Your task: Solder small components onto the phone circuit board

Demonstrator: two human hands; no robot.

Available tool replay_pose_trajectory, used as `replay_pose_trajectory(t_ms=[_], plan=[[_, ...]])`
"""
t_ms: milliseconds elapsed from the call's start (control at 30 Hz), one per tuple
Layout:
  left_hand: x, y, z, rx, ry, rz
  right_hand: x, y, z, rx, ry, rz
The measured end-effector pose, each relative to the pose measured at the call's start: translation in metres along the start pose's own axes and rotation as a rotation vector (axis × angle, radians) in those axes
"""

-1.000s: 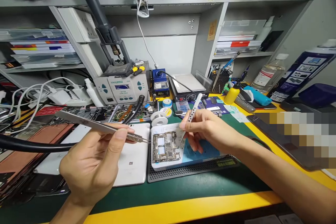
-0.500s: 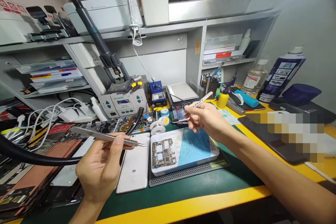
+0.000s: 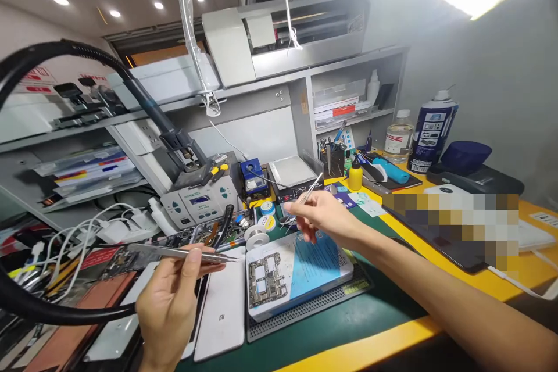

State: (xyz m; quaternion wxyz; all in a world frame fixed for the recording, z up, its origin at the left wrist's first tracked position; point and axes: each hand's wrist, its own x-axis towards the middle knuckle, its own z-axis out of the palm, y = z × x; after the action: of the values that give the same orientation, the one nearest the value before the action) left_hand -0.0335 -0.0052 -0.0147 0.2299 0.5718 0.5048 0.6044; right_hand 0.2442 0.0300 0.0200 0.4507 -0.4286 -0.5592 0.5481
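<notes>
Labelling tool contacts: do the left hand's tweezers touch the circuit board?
No, the tweezers in the left hand end short of the circuit board, with a visible gap between.

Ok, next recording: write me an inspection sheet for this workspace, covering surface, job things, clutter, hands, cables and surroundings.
Surface: green mat on a yellow tabletop.
Job things: circuit board lying on the left end of a white-and-blue box.
Clutter: white device marked MI left of the box; solder spool behind it.
Hands: left hand holds tweezers, tips short of the board; right hand holds a slim metal tool, lower tip hard to make out.
Cables: white cords and plugs bunched at left; thick black hose in front of them.
Surroundings: grey shelving behind; clear bottle and spray can at right.
</notes>
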Motion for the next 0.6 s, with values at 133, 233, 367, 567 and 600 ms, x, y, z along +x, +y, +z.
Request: replay_pose_trajectory(t_ms=[133, 233, 367, 567, 600], plan=[[0.013, 0.018, 0.013, -0.082, -0.185, -0.079, 0.001, 0.002, -0.002, 0.074, -0.035, 0.016], [0.022, 0.034, 0.03, -0.123, -0.284, -0.097, 0.002, 0.003, -0.004, 0.131, -0.045, 0.014], [0.029, 0.037, 0.052, -0.2, -0.355, -0.104, 0.002, 0.001, -0.006, 0.192, -0.052, -0.016], [0.03, 0.016, 0.05, -0.27, -0.412, -0.185, -0.003, 0.0, 0.001, 0.197, -0.075, -0.075], [0.03, 0.013, 0.046, -0.271, -0.414, -0.202, -0.005, 0.001, 0.004, 0.182, -0.07, -0.08]])
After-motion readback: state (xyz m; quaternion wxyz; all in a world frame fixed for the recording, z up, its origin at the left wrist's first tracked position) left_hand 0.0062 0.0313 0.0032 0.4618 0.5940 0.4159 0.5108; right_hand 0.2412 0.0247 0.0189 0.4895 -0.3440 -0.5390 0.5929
